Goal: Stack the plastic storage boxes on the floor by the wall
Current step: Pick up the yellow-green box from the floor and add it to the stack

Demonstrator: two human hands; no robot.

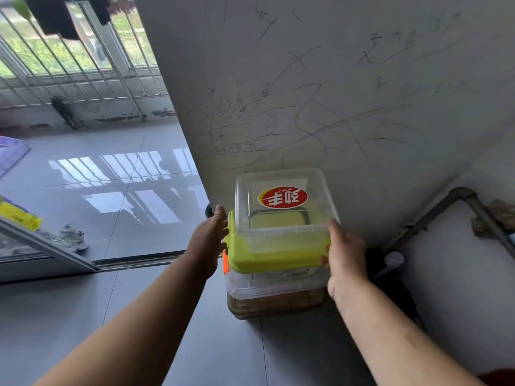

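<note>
Both forearms are bare up to the frame edge, with no sleeves showing. The left hand [207,240] and right hand [345,260] wear no gloves. The fingers [335,229] carry no rings.

hands [207,240] flanking stacked boxes [281,235], wall [334,93]

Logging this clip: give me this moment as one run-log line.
stage: placing | top box: inverted, on lower box | left hand: open beside it | right hand: on its side | location: by wall
</note>
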